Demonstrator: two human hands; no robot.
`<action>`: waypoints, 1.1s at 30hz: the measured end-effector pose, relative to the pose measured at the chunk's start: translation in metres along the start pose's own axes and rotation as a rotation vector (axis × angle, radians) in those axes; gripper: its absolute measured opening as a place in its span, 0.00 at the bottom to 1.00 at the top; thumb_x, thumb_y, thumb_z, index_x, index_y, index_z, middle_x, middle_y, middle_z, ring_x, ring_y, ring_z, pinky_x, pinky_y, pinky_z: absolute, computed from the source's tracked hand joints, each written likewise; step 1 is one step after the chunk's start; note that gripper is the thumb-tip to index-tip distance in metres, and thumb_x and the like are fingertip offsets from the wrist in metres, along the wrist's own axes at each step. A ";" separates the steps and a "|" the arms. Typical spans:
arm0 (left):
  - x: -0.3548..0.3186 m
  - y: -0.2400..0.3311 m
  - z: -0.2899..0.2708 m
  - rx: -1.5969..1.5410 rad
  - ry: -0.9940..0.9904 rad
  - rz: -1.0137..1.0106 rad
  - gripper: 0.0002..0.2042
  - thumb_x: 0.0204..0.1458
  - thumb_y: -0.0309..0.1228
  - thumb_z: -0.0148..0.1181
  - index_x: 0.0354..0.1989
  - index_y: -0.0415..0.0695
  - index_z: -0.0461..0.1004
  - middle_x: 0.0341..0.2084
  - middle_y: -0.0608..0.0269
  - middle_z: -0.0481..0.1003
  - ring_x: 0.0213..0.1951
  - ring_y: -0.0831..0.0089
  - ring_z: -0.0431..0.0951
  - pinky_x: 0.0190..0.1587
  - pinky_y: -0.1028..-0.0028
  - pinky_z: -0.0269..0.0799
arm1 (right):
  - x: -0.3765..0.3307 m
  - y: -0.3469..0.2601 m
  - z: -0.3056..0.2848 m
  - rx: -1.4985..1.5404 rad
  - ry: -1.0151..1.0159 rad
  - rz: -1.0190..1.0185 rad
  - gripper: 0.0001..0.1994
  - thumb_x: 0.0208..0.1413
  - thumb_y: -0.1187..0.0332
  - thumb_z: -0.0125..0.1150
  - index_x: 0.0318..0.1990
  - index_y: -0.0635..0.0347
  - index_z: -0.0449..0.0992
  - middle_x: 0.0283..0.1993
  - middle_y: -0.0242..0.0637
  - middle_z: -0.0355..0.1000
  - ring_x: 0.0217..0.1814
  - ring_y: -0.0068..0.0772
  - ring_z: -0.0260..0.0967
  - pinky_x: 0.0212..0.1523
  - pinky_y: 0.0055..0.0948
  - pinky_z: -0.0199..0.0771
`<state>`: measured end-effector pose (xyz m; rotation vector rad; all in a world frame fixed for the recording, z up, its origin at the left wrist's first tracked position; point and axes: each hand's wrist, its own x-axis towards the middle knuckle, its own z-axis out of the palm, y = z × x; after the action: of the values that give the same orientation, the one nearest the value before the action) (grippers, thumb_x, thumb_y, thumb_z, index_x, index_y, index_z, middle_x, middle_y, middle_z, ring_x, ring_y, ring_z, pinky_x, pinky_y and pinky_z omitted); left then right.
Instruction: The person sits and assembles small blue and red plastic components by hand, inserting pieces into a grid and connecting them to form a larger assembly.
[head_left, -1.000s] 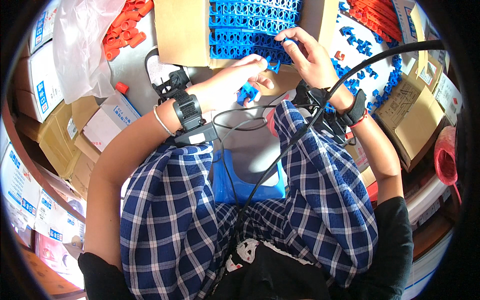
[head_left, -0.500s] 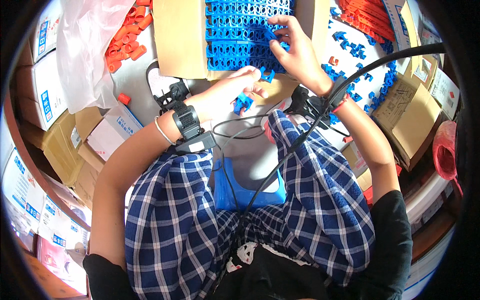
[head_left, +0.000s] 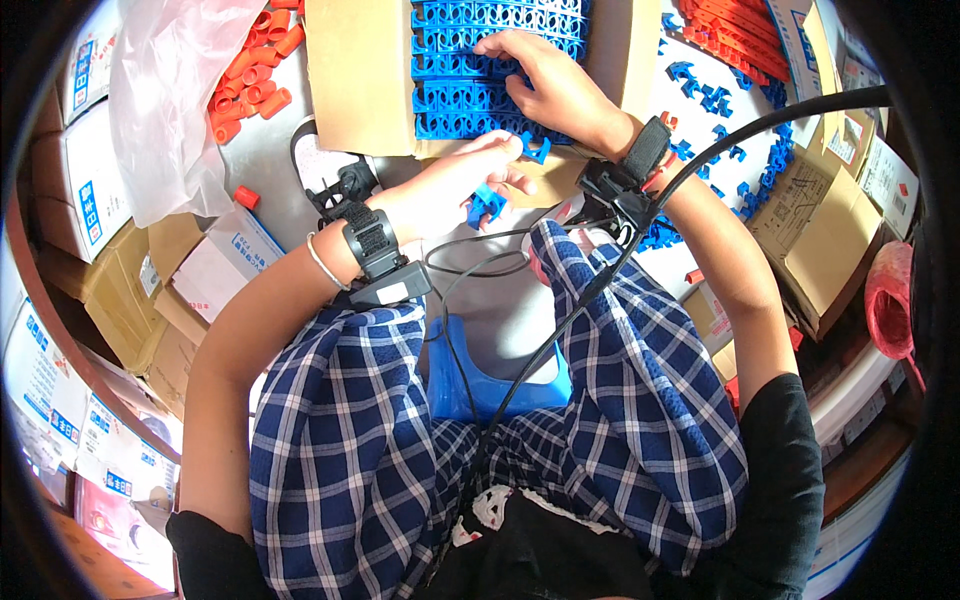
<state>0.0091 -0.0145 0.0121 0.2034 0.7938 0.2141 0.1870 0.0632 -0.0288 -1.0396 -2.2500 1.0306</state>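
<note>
My left hand is closed around blue plastic pipe clips. One blue clip sticks out past its fingertips, and another blue clip shows below the fingers. Over the cardboard box, my right hand reaches with bent fingers down to the packed rows of blue clips. Its index finger and thumb meet the rows; whatever lies between them blends into the blue behind.
Loose blue clips lie to the right, below stacked red strips. Red-orange tube pieces lie at left beside a clear plastic bag. A black cable crosses my right forearm. Cartons stand on both sides.
My right hand has moved left and slightly down over the rows of clips. The clip seen in its fingers earlier can no longer be told apart. My left hand has stayed nearly still.
</note>
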 end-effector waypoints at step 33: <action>0.001 -0.001 -0.001 0.002 -0.010 -0.004 0.15 0.63 0.49 0.44 0.41 0.51 0.58 0.33 0.59 0.71 0.21 0.77 0.71 0.17 0.79 0.65 | -0.006 -0.006 -0.005 -0.309 -0.036 0.177 0.08 0.52 0.62 0.60 0.35 0.55 0.77 0.33 0.37 0.72 0.41 0.41 0.72 0.40 0.38 0.76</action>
<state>0.0092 -0.0153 0.0098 0.2042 0.7848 0.2085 0.1917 0.0579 -0.0215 -1.3795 -2.4335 0.7871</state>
